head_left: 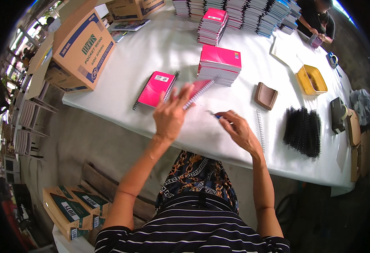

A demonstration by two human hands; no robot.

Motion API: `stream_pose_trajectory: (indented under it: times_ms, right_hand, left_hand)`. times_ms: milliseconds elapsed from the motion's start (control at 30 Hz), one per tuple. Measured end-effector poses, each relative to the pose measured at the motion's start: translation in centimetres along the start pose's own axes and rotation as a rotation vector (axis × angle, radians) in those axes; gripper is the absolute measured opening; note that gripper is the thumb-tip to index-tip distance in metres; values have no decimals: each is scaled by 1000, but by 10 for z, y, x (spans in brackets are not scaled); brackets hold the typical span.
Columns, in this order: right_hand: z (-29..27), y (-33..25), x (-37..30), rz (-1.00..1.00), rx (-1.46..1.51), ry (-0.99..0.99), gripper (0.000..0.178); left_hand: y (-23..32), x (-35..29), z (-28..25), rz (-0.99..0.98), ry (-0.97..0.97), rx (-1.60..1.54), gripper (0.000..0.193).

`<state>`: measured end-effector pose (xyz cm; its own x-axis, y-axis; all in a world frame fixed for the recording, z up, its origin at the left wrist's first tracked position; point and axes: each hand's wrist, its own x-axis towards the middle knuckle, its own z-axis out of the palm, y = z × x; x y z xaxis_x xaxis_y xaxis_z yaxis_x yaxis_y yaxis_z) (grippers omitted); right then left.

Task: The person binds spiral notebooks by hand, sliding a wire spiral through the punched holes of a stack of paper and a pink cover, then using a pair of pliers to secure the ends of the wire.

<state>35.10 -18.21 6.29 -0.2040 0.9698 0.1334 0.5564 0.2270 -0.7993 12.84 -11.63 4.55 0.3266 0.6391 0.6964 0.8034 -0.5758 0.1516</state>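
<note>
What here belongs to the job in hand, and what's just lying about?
Likely part of the job:
- pink-covered spiral notebook, in the left hand
- small blue-handled tool, in the right hand
- pile of black spiral coils
- stack of pink-covered notebooks

Apparently just lying about:
- large brown cardboard carton
- crumpled grey plastic bag

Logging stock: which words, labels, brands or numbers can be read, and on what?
Wording not copied.
Large brown cardboard box: readable lettering.
Brown and green cardboard packages: readable lettering.
Flat pink spiral notebook: white label, too small.
Pink notebook stack: coloured lettering, too small.
Pink notebook in left hand: too blurred.
</note>
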Motion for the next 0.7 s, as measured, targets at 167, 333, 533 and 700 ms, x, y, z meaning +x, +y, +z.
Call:
stream_pose_trajectory:
  times_ms: [167,333,533,700]
  right_hand:
    - [-15,46,-12,40,-669,182,28]
    - [-35,47,41,-209,-349,479,25]
    - [-80,71,177,302,-353,546,58]
    - [-101,76,189,483,116,305,48]
  left_hand:
    - [-87,8,-24,-157,-329,2,63]
    - [-126,-9,-35,-129,-699,-69,85]
    - [-88,16,-38,-45,-405,-49,77]
    - [-78,8,-35,-19,-275,-176,72]
